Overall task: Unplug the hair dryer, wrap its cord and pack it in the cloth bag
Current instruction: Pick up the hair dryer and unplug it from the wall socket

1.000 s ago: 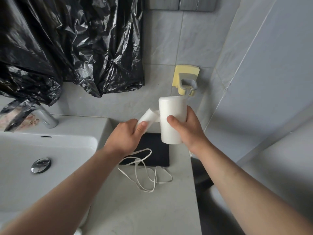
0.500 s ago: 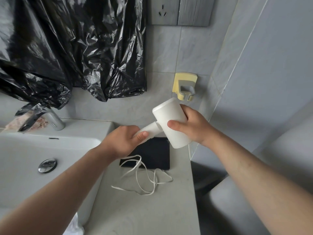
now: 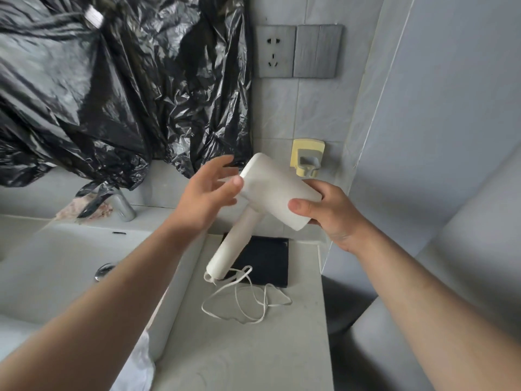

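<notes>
Two bare hands meet at a white hair dryer held above the counter. The right hand grips the front end of the dryer's barrel, thumb on the near side and fingers curled round the far side. The left hand is spread, fingers straight and apart, right beside the barrel's rear end; whether its thumb touches the dryer I cannot tell. It holds nothing.

The barrel tilts, rear end up and to the left. The dryer's handle slants down and left, its tip hanging over the near left corner of the cloth bag. This bag is a flat black square lying on the counter against the back wall. From the handle's tip the white cord drops to the counter and lies there in loose, tangled loops, just in front of the bag.

On the tiled wall above are a grey socket and a switch, with a yellow holder lower down, just behind the dryer. Crumpled black plastic hangs to the left, over a tap and a white sink.
</notes>
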Available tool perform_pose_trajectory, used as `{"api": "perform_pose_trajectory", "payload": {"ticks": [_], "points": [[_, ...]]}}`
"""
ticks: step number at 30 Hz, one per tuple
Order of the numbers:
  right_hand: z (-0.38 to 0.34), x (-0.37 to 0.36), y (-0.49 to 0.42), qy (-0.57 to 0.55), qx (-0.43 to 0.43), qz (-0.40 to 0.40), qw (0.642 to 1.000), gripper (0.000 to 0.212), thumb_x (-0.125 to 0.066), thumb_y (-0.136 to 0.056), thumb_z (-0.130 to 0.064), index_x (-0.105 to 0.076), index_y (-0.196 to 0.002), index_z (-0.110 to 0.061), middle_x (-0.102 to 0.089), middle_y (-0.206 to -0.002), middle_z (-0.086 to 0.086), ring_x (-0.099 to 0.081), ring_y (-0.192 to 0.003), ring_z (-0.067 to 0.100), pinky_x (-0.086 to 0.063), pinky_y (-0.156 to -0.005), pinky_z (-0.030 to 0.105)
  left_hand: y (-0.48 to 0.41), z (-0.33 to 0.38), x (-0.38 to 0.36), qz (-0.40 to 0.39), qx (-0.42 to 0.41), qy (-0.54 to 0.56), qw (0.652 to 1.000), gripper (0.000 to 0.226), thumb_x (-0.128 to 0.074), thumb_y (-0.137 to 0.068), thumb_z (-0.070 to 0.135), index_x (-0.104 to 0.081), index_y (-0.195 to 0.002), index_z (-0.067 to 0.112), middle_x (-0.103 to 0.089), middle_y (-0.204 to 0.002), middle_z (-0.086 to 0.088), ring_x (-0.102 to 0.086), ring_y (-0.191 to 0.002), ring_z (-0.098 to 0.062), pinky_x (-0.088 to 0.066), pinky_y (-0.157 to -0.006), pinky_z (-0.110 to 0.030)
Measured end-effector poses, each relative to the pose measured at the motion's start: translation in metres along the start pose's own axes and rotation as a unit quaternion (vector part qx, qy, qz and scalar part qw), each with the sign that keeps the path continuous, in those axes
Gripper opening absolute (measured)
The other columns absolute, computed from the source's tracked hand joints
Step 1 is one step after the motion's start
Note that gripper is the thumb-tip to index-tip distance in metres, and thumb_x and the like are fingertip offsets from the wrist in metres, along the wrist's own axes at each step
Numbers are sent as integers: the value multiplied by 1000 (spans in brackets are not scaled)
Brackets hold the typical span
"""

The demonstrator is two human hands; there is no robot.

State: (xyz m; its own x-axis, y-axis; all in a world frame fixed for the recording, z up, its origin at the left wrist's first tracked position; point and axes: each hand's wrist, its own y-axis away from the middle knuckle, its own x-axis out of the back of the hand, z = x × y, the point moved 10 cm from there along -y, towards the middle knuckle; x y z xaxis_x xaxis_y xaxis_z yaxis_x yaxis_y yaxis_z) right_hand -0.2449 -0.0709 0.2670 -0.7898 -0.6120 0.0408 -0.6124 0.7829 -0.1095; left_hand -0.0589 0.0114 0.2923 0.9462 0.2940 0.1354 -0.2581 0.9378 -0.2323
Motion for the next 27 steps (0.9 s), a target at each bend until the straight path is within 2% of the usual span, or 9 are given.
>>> {"api": "perform_pose_trajectory", "payload": {"ticks": [3, 6, 9, 12, 14, 17, 20, 24, 27], "points": [[-20, -21, 9, 9, 31, -19, 999, 57, -83, -51, -33, -68, -104, -18, -72, -87, -4, -69, -79, 10, -55, -66, 25, 6, 23, -12, -43, 7, -37, 998, 56, -76, -75, 38, -60, -125, 19, -69, -107, -5, -70, -97, -23, -60, -73, -38], [-28, -26, 12, -15, 41, 25, 999, 52, -82, -59, -34, -66, -107, -21, -71, -91, -5, -68, -85, 12, -57, -71, 27, 16, 31, 1, 20, 25, 25, 999, 44, -79, -71, 25, -65, -112, 20, -72, -99, -5, -72, -91, -25, -62, -71, -45], [-19, -31, 16, -96, 12, 50, 994, 76, -81, -64, -52, -58, -123, -11, -67, -106, 4, -67, -97, 22, -57, -79, 35, 23, 38, 22, 84, 27, 86, 992, 53, -79, -69, 24, -62, -117, 10, -70, -106, -11, -72, -92, -26, -62, -73, -48], [-5, -55, 35, -35, -32, 9, 999, 30, -65, -86, -41, -65, -106, -18, -68, -110, 12, -65, -103, 28, -53, -86, 35, 26, 47, 49, 153, 27, 138, 978, 69, -81, -64, 34, -57, -123, 8, -65, -119, -14, -70, -99, -25, -61, -77, -48], [2, -73, 47, 45, -50, -31, 997, 23, -60, -92, -35, -69, -104, -18, -71, -113, 14, -66, -107, 24, -51, -93, 33, 26, 52, 65, 184, 26, 184, 965, 74, -79, -65, 37, -54, -128, 7, -61, -127, -16, -67, -106, -27, -61, -76, -44], [-2, -94, 54, 104, -37, -63, 992, 20, -64, -93, -23, -68, -111, -15, -73, -105, 7, -68, -96, 11, -53, -86, 24, 26, 55, 80, 216, 32, 242, 945, 71, -75, -71, 34, -50, -131, 6, -59, -130, -17, -65, -111, -31, -60, -73, -41], [-16, -90, 48, 132, -6, 9, 991, 17, -68, -87, -23, -69, -103, -30, -73, -96, 2, -68, -91, 13, -53, -86, 33, 24, 50, 92, 225, 44, 292, 928, 67, -73, -74, 32, -50, -132, 6, -58, -129, -17, -64, -112, -31, -61, -77, -44], [-43, -78, 41, 112, 31, 93, 989, 17, -61, -91, -22, -65, -99, -37, -70, -97, 6, -66, -93, 20, -50, -93, 39, 23, 45, 105, 170, 58, 294, 939, 15, -59, -94, 25, -62, -105, 15, -64, -105, -8, -63, -99, -25, -51, -94, -47], [-68, -63, 35, 90, 56, 154, 982, 28, -64, -80, -40, -64, -107, -35, -68, -106, -4, -67, -102, 18, -50, -101, 44, 23, 27, 122, 103, 100, 259, 955, 26, -64, -87, 28, -61, -106, 10, -64, -112, -15, -65, -100, -29, -51, -92, -44]]}}
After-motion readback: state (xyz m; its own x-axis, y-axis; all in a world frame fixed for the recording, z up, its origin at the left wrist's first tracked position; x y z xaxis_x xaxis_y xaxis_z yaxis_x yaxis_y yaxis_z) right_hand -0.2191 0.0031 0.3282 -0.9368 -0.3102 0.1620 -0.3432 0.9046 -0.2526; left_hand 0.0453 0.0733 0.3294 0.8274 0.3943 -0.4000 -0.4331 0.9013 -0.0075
